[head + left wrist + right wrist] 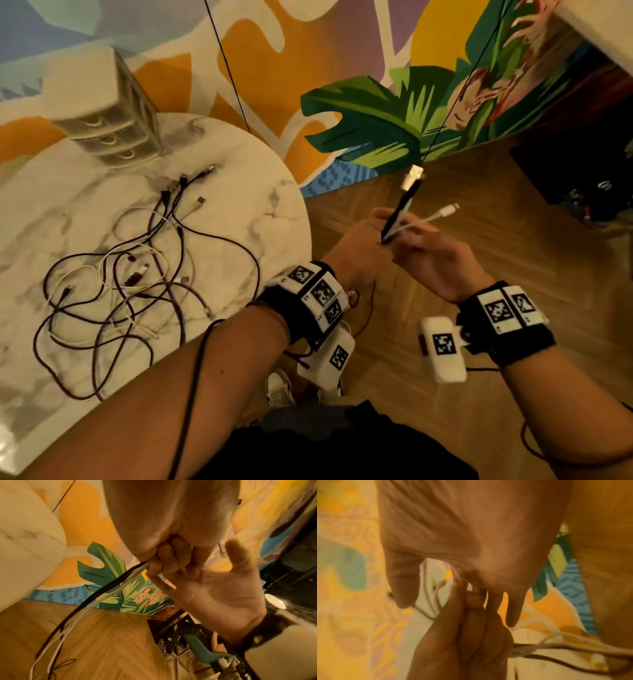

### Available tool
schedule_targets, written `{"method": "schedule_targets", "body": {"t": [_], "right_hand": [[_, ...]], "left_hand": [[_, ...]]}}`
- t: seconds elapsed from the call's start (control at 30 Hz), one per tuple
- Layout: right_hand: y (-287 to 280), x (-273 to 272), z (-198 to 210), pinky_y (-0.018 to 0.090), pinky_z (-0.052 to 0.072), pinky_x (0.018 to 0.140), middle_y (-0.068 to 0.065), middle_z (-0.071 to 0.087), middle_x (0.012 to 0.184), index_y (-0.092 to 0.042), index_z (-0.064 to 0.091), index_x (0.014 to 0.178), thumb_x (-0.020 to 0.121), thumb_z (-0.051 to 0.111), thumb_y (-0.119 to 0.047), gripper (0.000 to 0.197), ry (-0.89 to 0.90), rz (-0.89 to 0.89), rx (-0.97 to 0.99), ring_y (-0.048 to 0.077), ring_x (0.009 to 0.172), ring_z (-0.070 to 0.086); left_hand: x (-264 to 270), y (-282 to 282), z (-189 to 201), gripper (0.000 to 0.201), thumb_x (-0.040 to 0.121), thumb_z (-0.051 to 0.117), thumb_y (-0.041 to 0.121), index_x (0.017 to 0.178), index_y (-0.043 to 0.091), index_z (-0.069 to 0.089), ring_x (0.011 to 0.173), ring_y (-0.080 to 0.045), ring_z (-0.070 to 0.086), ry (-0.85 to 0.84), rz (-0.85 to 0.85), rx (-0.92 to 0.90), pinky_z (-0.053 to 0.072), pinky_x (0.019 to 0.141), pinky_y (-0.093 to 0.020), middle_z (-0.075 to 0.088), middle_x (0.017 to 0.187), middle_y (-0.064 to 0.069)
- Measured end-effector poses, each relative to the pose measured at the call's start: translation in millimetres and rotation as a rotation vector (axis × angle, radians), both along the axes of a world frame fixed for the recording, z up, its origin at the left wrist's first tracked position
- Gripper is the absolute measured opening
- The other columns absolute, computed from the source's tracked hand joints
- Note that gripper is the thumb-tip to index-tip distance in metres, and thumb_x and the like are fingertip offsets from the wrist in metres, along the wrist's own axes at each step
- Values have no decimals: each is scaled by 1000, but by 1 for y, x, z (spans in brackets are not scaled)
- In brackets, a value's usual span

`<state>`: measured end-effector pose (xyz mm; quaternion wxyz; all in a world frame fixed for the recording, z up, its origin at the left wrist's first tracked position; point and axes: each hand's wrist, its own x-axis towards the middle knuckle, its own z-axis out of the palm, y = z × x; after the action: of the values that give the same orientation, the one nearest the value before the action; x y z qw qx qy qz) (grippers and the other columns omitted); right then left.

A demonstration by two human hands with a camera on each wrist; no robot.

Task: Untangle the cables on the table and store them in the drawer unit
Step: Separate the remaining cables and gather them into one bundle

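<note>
Off the table's right edge, my left hand (pixel 363 250) grips a black cable (pixel 399 212) and a white cable (pixel 431 219) in a fist. Their plugs stick up above it. My right hand (pixel 435 263) lies against that fist with straight fingers and its thumb apart. In the left wrist view both cables (pixel 102 595) hang down to the left from my left hand (pixel 171 520), with my right hand's (pixel 219 595) palm beside it. A tangle of dark and white cables (pixel 137 274) lies on the round marble table (pixel 257 192). The white drawer unit (pixel 109 113) stands at its far edge, drawers shut.
Wood floor (pixel 445 394) lies under my hands, to the right of the table. A painted mural wall (pixel 342 68) stands behind. Dark gear (pixel 582 178) sits on the floor at far right. Two thin black cords (pixel 233 78) hang in front of the wall. My shoe (pixel 279 387) shows below.
</note>
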<state>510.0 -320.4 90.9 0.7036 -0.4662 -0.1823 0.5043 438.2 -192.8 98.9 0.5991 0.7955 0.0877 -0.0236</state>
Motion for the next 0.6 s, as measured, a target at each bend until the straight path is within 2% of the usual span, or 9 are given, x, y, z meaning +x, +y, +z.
{"method": "schedule_targets", "body": {"t": [0.03, 0.07, 0.13, 0.2, 0.3, 0.37, 0.43, 0.53, 0.6], "right_hand": [[4, -2, 10, 35, 49, 91, 12, 61, 123, -8, 57, 123, 77, 56, -21, 48, -104, 13, -62, 26, 111, 58], [8, -3, 14, 35, 49, 93, 10, 61, 125, -9, 59, 122, 79, 61, -27, 46, -262, 37, -143, 25, 115, 58], [18, -6, 17, 35, 48, 96, 4, 66, 118, -12, 65, 115, 88, 58, -31, 35, -483, 59, -267, 19, 113, 60], [26, -10, 15, 35, 48, 97, 3, 69, 111, -12, 69, 108, 96, 46, -30, 32, -474, 38, -332, 16, 108, 63], [33, -17, 4, 34, 47, 97, 2, 71, 109, -13, 71, 106, 101, 34, -26, 39, -457, 44, -380, 16, 107, 64], [38, -22, -7, 35, 44, 100, 1, 70, 111, -14, 70, 107, 101, 32, -24, 40, -485, 41, -384, 16, 109, 61], [45, -29, -12, 34, 43, 98, 1, 69, 109, -17, 71, 105, 99, 33, -23, 39, -486, -4, -375, 16, 108, 61], [53, -36, -16, 27, 48, 77, -5, 69, 84, -28, 68, 86, 100, 33, -21, 39, -442, -82, -352, 10, 81, 63], [57, -43, -14, 29, 53, 68, -6, 69, 79, -26, 64, 87, 98, 34, -22, 32, -458, -70, -255, 14, 75, 65]], "left_hand": [[-1, -1, -3, 16, 91, 58, 13, 102, 6, 67, 92, -12, 65, -34, -20, 29, 54, 83, -36, 68, 100, -3], [-3, -2, -5, 23, 87, 61, 5, 110, 2, 64, 100, -15, 62, -53, -37, 35, 52, 89, -34, 64, 109, -6], [-6, -4, -6, 42, 83, 64, -1, 124, 1, 53, 106, -13, 56, -34, -28, 37, 48, 89, -23, 57, 117, -4], [-8, -4, -8, 46, 85, 63, 4, 129, 5, 50, 109, -15, 57, 35, -57, 171, 47, 91, -22, 57, 121, -7], [-14, 4, -14, 30, 88, 57, 10, 118, 3, 58, 105, -22, 59, 167, -144, 376, 41, 81, -19, 61, 117, -16], [-23, 11, -13, 23, 92, 52, 11, 112, 3, 62, 96, -16, 60, 154, -237, 433, 37, 72, -12, 64, 110, -14], [-34, 18, -6, 22, 93, 50, 18, 108, 8, 64, 94, -16, 61, 105, -291, 514, 39, 73, -18, 65, 108, -9], [-47, 35, 13, 20, 89, 52, 32, 94, 18, 65, 86, -14, 57, 0, -86, 752, 44, 67, -25, 60, 100, 2], [-50, 42, 33, 21, 86, 53, 36, 92, 17, 59, 81, -12, 52, -177, 96, 832, 45, 65, -26, 55, 95, 2]]}}
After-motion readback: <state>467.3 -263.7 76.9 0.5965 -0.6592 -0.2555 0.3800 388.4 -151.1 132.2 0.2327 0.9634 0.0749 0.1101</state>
